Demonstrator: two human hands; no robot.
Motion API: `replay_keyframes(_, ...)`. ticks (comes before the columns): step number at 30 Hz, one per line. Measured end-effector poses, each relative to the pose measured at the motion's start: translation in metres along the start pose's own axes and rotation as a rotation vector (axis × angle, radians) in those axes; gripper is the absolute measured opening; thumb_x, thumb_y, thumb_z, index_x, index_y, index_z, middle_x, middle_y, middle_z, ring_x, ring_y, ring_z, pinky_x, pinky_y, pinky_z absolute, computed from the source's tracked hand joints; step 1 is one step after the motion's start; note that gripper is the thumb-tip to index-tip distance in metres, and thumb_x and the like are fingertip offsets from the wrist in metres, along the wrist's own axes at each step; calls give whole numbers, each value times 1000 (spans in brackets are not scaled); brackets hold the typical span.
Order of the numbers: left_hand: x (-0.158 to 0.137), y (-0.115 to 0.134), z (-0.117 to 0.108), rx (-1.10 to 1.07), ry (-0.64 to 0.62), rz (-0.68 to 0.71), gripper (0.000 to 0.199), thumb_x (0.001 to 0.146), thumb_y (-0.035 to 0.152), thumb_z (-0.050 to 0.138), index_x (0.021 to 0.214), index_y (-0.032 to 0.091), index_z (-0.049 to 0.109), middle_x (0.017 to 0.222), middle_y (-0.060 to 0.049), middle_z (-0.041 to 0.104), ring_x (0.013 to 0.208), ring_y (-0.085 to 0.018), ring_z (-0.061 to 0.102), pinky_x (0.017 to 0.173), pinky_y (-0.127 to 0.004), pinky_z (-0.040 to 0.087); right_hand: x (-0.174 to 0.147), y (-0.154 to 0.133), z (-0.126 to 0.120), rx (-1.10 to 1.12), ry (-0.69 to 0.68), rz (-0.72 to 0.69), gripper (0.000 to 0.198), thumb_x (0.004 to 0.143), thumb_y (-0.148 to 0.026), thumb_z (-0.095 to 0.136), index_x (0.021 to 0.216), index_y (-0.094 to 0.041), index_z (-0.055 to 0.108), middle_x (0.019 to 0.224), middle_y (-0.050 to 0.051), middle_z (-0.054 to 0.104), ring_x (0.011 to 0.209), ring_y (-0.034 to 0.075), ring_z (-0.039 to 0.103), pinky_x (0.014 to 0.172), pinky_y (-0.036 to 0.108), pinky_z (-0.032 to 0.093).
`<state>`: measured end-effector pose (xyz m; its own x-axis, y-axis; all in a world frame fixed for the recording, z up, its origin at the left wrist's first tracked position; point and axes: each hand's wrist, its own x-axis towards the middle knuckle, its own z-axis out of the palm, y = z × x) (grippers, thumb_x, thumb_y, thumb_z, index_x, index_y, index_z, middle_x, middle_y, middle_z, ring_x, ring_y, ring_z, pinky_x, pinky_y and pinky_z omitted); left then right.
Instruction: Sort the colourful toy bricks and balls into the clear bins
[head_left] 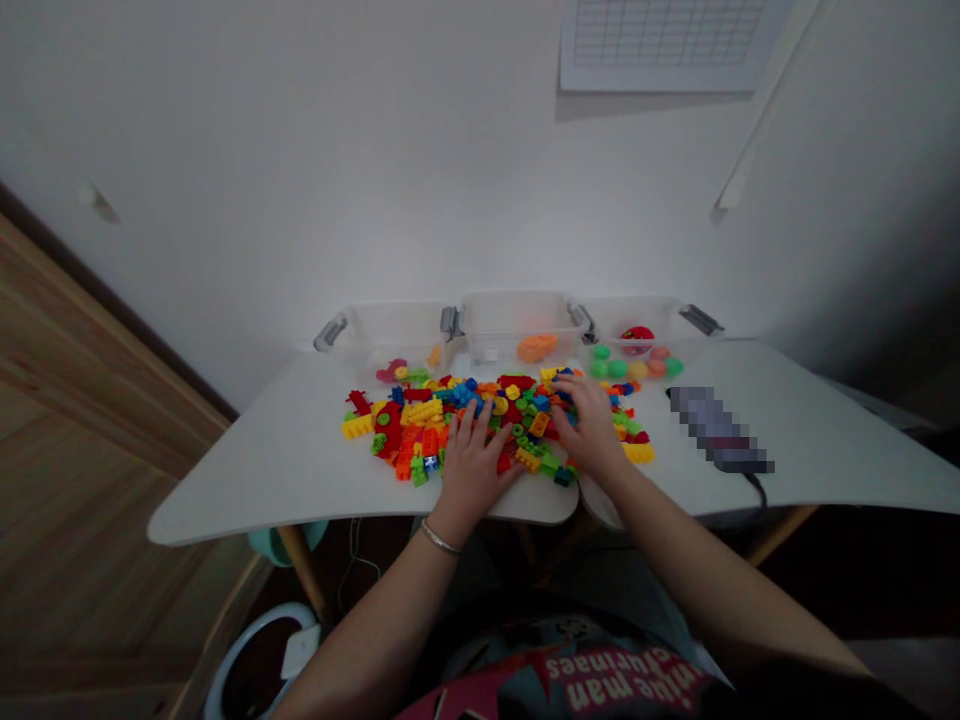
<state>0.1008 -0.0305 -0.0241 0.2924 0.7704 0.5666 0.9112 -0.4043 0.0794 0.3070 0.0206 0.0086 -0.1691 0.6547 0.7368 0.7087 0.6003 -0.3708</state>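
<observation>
On the shirt (600, 685), the word "man" can be read; print on the gridded sheet (664, 45) is too small. The left hand (474, 468) is laid over toy blocks (422, 412) heaped on the counter (262, 470), fingers (466, 425) spread. The right hand (591, 425) is angled inward among them, fingers bent; whether anything is pinched cannot be told.

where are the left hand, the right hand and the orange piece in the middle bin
Left hand (472, 464), head view, back of the hand
Right hand (590, 424), head view, back of the hand
Orange piece (537, 348), head view, its middle
</observation>
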Motion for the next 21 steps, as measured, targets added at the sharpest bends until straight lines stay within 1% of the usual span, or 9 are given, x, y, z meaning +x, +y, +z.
replay_keyframes(3, 2, 0, 2, 15, -9, -7, 62, 78, 49, 70, 133, 25, 58, 156, -12, 35, 146, -35, 24, 118, -58, 23, -29, -16, 13, -39, -117, -26, 33, 84, -25, 55, 116, -24, 61, 125, 11, 61, 120, 30, 52, 109, 56, 34)
replay_keyframes(6, 3, 0, 3, 28, -20, -20, 65, 79, 48, 69, 137, 24, 54, 156, -12, 34, 147, -35, 23, 118, -58, 22, -42, -19, 18, -75, -156, -34, 34, 82, -25, 57, 116, -25, 63, 125, 10, 61, 121, 31, 51, 112, 60, 31)
replay_keyframes(10, 3, 1, 0, 21, -28, -7, 66, 78, 50, 69, 138, 26, 53, 158, -12, 31, 147, -36, 21, 118, -60, 20, -45, -18, 21, -79, -152, -35, 33, 82, -26, 58, 114, -25, 65, 122, 11, 63, 119, 31, 53, 110, 59, 35)
replay_keyframes(13, 2, 3, -4, 2, -31, 21, 62, 80, 49, 67, 137, 28, 53, 157, -11, 33, 147, -37, 22, 117, -62, 18, -46, -19, 23, -110, -148, -26, 31, 82, -25, 57, 112, -25, 65, 121, 11, 63, 118, 31, 54, 109, 59, 37)
replay_keyframes(16, 1, 5, -7, -6, 14, 5, 53, 86, 42, 61, 136, 26, 55, 155, -11, 36, 145, -35, 27, 118, -61, 17, -47, -19, 24, -120, -154, -19, 27, 85, -27, 58, 111, -24, 66, 120, 12, 64, 117, 31, 55, 109, 58, 37)
replay_keyframes(21, -1, 7, -13, -34, 91, -37, 42, 91, 35, 54, 132, 28, 58, 151, -7, 44, 143, -32, 31, 119, -59, 17, -48, -17, 24, -105, -158, -38, 26, 88, -33, 59, 112, -26, 65, 118, 11, 65, 113, 31, 57, 106, 56, 41)
